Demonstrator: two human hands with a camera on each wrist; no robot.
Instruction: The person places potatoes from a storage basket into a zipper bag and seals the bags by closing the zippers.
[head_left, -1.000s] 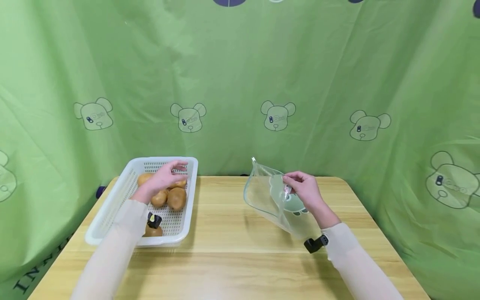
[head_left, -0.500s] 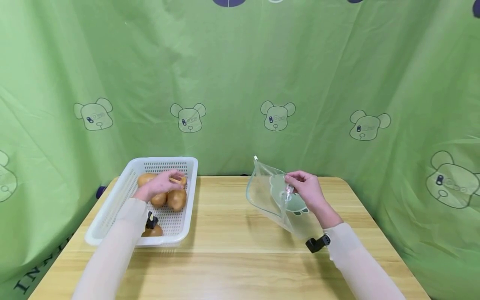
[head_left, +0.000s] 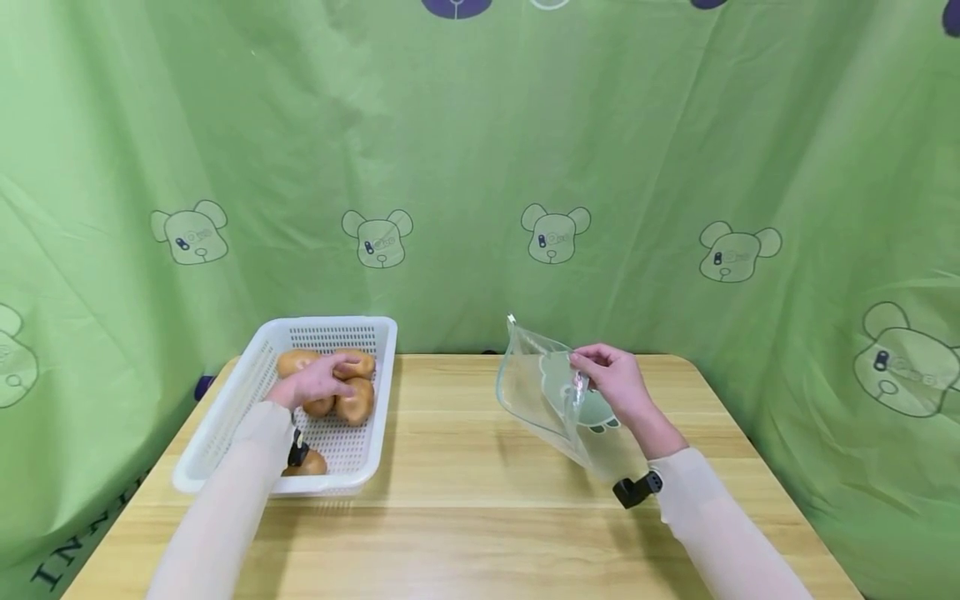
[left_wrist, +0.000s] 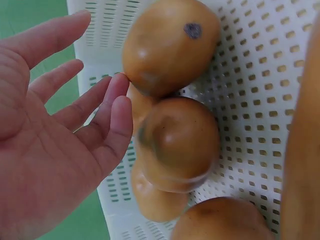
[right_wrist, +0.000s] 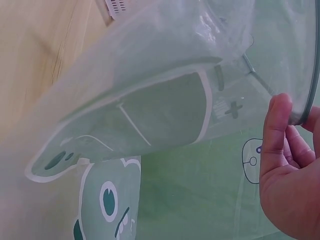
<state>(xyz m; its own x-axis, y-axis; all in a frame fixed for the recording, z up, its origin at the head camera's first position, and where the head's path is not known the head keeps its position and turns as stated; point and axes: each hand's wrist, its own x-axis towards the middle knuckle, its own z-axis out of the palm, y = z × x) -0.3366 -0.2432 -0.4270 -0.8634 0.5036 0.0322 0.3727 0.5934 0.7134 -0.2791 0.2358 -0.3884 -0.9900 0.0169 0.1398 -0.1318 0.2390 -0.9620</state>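
1. Within the last second, our left hand (head_left: pixel 318 381) has come lower over the brown fruits (head_left: pixel 355 403) in the white perforated basket (head_left: pixel 386 392); its fingers are apart, gripping none, so the fruits lie loose within reach.
2. Our right hand (head_left: pixel 617 382) pinches the clear zipper bag (head_left: pixel 534 385) by its edge, little shifted.
3. We see rounded, glossy fruits, one darkly blotched.

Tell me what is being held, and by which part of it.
The right grip pinches the clear printed bag by the rim of its mouth. The left grip holds nothing and is near the brown round items in the white basket.
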